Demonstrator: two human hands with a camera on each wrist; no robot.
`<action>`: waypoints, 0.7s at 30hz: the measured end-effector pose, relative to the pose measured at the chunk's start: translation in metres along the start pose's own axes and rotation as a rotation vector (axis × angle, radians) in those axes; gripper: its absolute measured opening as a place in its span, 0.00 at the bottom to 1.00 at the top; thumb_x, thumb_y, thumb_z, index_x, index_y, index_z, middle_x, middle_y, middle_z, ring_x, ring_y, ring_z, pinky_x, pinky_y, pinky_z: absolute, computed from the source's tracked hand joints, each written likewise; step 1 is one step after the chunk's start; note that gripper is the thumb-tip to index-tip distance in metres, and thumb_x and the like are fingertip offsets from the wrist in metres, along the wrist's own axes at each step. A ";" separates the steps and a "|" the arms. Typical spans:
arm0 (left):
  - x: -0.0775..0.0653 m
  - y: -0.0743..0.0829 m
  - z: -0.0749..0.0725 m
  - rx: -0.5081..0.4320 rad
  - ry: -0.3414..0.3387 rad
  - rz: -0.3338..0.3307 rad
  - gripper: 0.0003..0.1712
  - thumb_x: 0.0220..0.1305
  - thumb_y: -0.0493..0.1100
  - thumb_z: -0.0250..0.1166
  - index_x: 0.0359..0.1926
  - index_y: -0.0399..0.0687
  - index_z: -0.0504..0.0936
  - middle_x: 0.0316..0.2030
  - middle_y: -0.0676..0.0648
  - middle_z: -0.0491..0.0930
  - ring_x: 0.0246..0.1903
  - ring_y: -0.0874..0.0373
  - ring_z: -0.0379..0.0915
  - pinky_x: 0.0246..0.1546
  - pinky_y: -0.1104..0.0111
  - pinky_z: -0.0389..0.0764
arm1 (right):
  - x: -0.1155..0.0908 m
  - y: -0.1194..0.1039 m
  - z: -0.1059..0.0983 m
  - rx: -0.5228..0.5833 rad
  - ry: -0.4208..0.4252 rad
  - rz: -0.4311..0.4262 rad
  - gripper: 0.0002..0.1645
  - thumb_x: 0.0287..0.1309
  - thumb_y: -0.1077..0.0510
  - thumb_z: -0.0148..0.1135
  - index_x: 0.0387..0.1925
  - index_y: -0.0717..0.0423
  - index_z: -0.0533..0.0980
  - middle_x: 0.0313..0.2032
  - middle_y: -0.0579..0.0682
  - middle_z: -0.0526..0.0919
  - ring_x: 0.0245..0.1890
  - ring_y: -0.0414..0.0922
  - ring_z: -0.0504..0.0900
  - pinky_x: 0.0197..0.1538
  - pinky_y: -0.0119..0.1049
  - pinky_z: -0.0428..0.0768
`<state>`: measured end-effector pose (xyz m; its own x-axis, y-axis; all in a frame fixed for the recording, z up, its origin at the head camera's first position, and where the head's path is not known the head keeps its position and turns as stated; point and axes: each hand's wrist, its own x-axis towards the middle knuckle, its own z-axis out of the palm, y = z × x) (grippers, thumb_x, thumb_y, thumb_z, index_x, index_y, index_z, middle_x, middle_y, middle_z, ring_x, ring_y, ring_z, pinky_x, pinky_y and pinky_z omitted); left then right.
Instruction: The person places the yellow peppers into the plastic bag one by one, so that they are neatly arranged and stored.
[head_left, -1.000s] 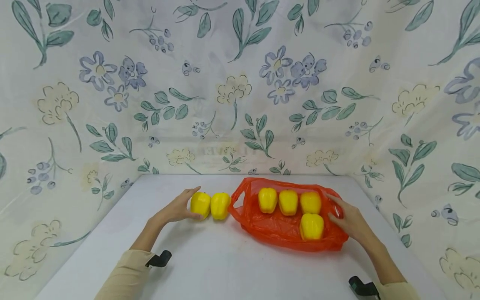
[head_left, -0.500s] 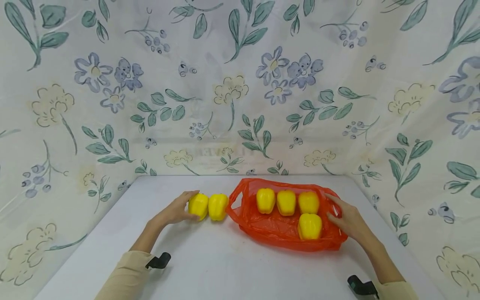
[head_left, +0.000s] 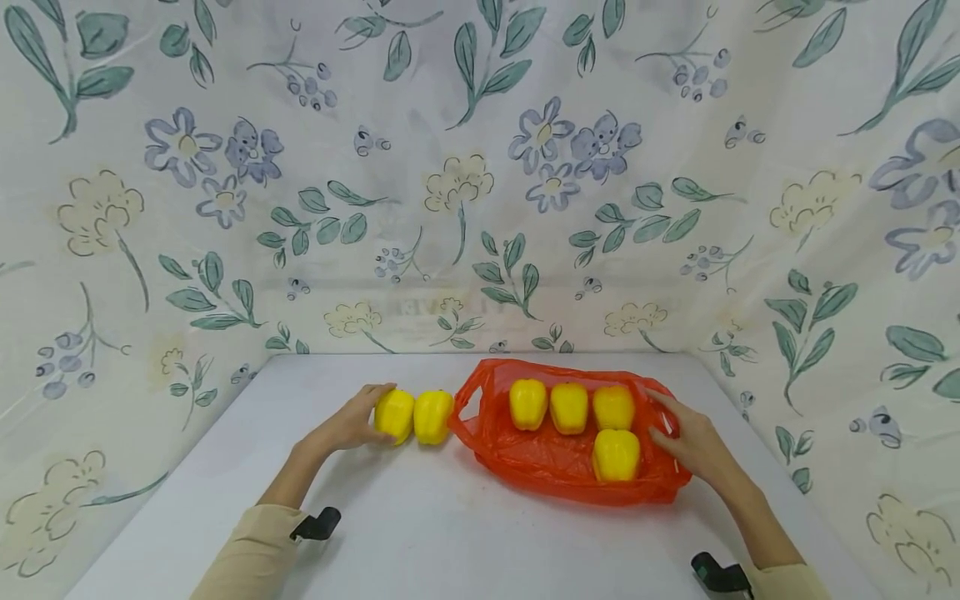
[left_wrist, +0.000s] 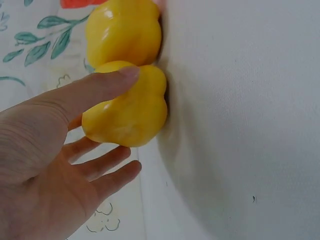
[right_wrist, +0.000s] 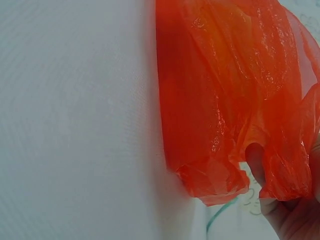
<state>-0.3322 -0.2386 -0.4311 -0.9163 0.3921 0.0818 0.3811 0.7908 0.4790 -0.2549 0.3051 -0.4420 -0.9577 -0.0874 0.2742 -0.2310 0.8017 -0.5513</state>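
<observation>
My left hand (head_left: pixel 351 421) holds the left one of two yellow bell peppers on the table, the gripped pepper (head_left: pixel 394 416). In the left wrist view the thumb lies across that bell pepper (left_wrist: pixel 137 112), while the other fingers reach behind and below it. The second bell pepper (head_left: pixel 432 417) touches it on the right. At the right, my right hand (head_left: pixel 699 442) grips the side of a red plastic bag (head_left: pixel 525 462) by its handle. Several yellow bell peppers (head_left: pixel 569 408) sit in the bag's opening. Crumpled red plastic (right_wrist: pixel 225 100) hides part of the right fingers in the right wrist view.
The white table (head_left: pixel 450 542) extends in front of the bag and peppers. Behind it hangs a floral-patterned cloth (head_left: pixel 420 233), which also covers both sides. The bag's left handle loop (head_left: pixel 468 408) lies close beside the second loose pepper.
The head view has shifted slightly. Both hands keep their holds, and the peppers and bag stay in place.
</observation>
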 end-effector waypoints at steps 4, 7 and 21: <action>-0.001 0.001 0.000 0.012 -0.019 -0.013 0.53 0.49 0.37 0.76 0.73 0.40 0.57 0.68 0.32 0.60 0.67 0.34 0.59 0.67 0.40 0.63 | 0.000 -0.001 -0.001 0.004 -0.010 0.010 0.39 0.60 0.61 0.65 0.71 0.52 0.62 0.62 0.67 0.73 0.55 0.63 0.76 0.43 0.49 0.87; -0.001 0.002 0.001 0.032 -0.024 -0.009 0.53 0.50 0.35 0.75 0.73 0.41 0.56 0.68 0.32 0.59 0.67 0.34 0.59 0.66 0.40 0.64 | 0.000 -0.002 -0.001 0.003 -0.016 0.016 0.39 0.60 0.61 0.65 0.71 0.53 0.62 0.62 0.67 0.72 0.56 0.64 0.75 0.44 0.50 0.86; -0.003 -0.005 -0.003 0.045 0.055 0.035 0.53 0.47 0.42 0.76 0.72 0.38 0.58 0.65 0.30 0.63 0.63 0.34 0.64 0.65 0.40 0.67 | 0.000 0.001 -0.001 0.003 0.012 -0.044 0.38 0.59 0.63 0.64 0.70 0.55 0.64 0.60 0.68 0.75 0.53 0.63 0.78 0.44 0.50 0.86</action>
<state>-0.3319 -0.2453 -0.4310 -0.9072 0.3943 0.1467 0.4171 0.7978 0.4354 -0.2548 0.3067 -0.4413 -0.9445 -0.1151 0.3078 -0.2732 0.7952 -0.5413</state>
